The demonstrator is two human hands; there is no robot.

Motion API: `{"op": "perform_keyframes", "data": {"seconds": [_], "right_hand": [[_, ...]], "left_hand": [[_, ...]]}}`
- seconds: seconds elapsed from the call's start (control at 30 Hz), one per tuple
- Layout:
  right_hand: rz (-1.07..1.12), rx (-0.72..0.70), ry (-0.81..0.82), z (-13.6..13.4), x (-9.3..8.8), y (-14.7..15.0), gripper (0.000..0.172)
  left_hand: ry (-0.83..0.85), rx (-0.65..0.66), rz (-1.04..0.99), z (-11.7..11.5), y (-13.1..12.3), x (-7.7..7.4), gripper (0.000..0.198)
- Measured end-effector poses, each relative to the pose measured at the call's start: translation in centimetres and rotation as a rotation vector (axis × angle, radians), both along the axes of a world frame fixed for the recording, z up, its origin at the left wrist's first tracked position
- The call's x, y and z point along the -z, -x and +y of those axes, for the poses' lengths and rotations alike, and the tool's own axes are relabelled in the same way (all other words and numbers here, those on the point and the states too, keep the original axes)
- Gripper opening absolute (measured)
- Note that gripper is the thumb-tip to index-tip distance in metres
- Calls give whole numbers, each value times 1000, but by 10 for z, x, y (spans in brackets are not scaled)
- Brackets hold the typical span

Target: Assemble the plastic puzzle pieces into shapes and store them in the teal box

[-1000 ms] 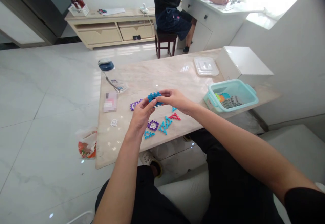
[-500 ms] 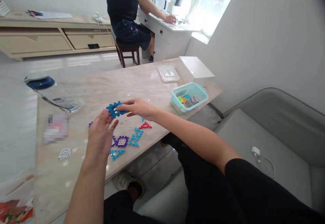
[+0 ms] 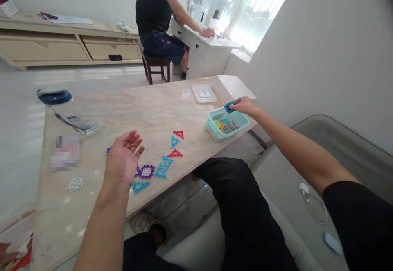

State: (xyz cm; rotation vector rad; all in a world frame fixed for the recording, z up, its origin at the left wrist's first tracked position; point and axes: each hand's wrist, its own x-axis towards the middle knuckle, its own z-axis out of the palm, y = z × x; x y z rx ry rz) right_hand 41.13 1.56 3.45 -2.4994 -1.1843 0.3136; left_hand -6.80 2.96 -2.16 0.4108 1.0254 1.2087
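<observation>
My right hand (image 3: 244,105) grips a blue toothed building piece (image 3: 229,107) above the far side of a light teal plastic box (image 3: 211,129). Inside the box lie grey, orange, green and blue pieces (image 3: 230,126). Palm up and fingers apart, my left hand (image 3: 124,156) holds nothing over the table. Near it lie a purple square piece (image 3: 147,171) with a white insert and a light blue triangular piece (image 3: 140,186). More light blue triangles (image 3: 164,165), a red triangle (image 3: 175,153) and another red one (image 3: 178,134) form a loose line toward the box.
A clear lid (image 3: 204,93) and a white box (image 3: 236,86) are at the table's (image 3: 138,103) far end. On the left are a clear pouch (image 3: 81,123), a blue-and-white object (image 3: 55,95) and white cards (image 3: 75,184). Another person (image 3: 156,17) sits at a white desk beyond.
My right hand has carried the blue piece away from my left hand, rightward to above the teal box. My left hand has let go and stays in nearly the same place.
</observation>
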Motion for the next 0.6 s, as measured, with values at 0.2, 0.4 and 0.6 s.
{"op": "perform_keyframes", "data": {"seconds": [0.2, 0.4, 0.6], "right_hand": [[13, 34, 162, 14, 31, -28, 24], [347, 140, 231, 26, 55, -39, 27], [511, 191, 313, 28, 80, -52, 26]], "left_hand": [[64, 35, -32, 0, 0, 0, 15], [73, 23, -40, 4, 3, 1, 15], [90, 18, -35, 6, 4, 3, 15]]}}
